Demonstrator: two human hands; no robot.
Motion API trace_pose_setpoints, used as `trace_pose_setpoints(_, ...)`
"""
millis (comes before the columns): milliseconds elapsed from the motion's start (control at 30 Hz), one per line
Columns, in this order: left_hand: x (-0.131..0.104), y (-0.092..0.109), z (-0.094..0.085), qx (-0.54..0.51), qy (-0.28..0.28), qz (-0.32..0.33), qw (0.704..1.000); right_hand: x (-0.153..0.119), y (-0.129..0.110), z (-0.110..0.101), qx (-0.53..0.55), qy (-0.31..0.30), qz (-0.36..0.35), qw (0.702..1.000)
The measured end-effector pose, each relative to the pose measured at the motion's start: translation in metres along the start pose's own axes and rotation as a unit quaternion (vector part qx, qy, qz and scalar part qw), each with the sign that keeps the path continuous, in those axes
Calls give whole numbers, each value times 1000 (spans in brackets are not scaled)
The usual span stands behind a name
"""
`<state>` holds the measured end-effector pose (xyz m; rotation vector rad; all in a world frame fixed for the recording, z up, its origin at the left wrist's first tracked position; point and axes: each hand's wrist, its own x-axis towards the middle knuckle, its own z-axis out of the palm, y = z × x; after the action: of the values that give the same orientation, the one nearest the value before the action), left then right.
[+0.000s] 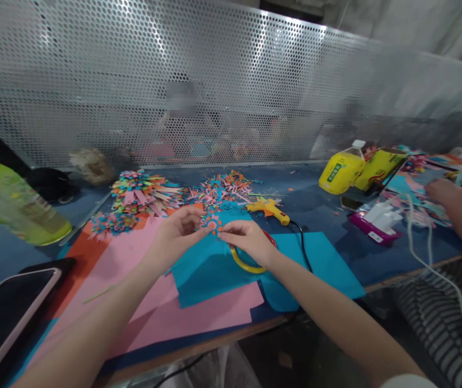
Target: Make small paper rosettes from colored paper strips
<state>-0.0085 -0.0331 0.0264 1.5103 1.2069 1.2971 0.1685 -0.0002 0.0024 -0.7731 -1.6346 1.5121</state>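
Observation:
Over the blue paper sheets (207, 275), my left hand (180, 231) pinches a small orange, pink and blue paper flower (211, 223) by its left side. The fingertips of my right hand (249, 240) are closed on the flower's right edge. Beneath my right hand lies a yellow and red ring-shaped thing (245, 264), partly hidden by the hand and wrist. A yellow glue gun (269, 209) with a black cord rests just beyond my right hand. Pink paper sheets (154, 318) lie under my left forearm.
Fringed paper flowers (138, 194) are piled at the left, paper scraps (223, 188) behind my hands. A phone (8, 323) and green bottle (16, 202) stand near left. At right are a yellow jug (342, 168), a purple-and-white box (376, 223) and another person's hand (443, 191). A perforated metal panel (231, 81) rises behind.

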Motion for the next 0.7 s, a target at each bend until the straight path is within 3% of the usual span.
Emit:
trace_pose_setpoints(233, -1, 2, 2, -22, -2, -12, 1000, 0, -4, 1, -3, -17, 31, 999)
trace_pose_setpoints(700, -2, 2, 5, 10, -4, -7, 1000, -1, -4, 1, -7, -10, 5, 1000)
